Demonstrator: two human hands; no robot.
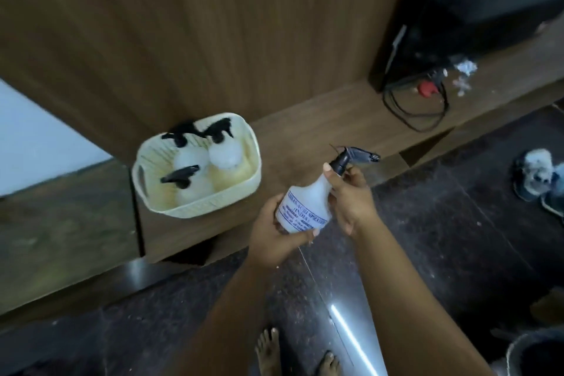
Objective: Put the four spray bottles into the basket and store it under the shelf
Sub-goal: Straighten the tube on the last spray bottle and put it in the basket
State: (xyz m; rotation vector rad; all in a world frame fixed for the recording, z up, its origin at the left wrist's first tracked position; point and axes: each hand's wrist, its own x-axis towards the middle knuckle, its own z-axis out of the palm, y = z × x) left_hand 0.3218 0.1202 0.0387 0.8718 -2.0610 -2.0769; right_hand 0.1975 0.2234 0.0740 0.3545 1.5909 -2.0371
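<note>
Dark speckled stone floor fills the lower part of the head view; a low wood-grain ledge runs along a tall wood-panelled wall. Cream plastic basket sits on the ledge, against the panel, handle slot facing left. Inside it stand three translucent white spray bottles with black trigger heads: one at rear left, one at rear right, one at front, all roughly upright and close-packed; front right corner of the basket holds no bottle. Fourth spray bottle is in the air to the right of the basket, over the ledge edge and floor, tilted with its black nozzle up and to the right, blue printed label toward the camera (text blurred, not readable). Left hand cups the bottle's base, grip curled closed around the lower body, thumb across the bottom edge. Right hand grip is wrapped on the bottle's shoulder and neck, index finger lying along the black collar under the trigger head. Both grips are in full contact with this bottle and touch nothing else. Farther right on the ledge: dark box, looped black cable, small red item. Bare toes at bottom edge.
</note>
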